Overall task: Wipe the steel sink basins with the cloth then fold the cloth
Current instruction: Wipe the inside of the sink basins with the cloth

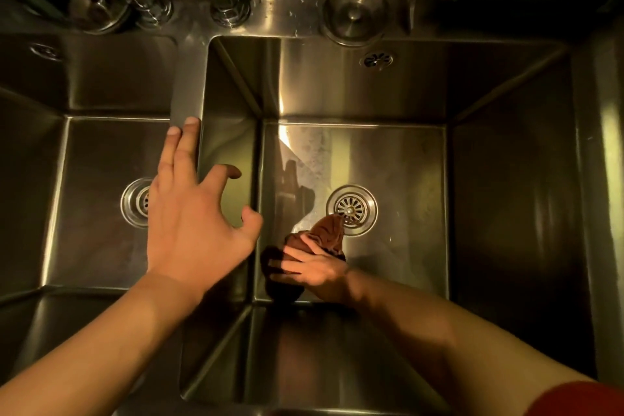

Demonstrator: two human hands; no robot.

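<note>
Wiping is in hand: the brown cloth [326, 240] is pressed onto the floor of the right basin [405, 162], bunched under the right hand [314, 268], whose fingers are laid over it and appear to clutch it, just at seven o'clock of the drain strainer [352, 209]. The left hand [196, 223] is spread, nothing grasped, two fingertips [190, 125] rested on the divider [189, 84] between the basins. A smeared patch is seen at eleven o'clock of the strainer; next, strokes across that area and the walls seem called for, then the left basin [84, 179].
</note>
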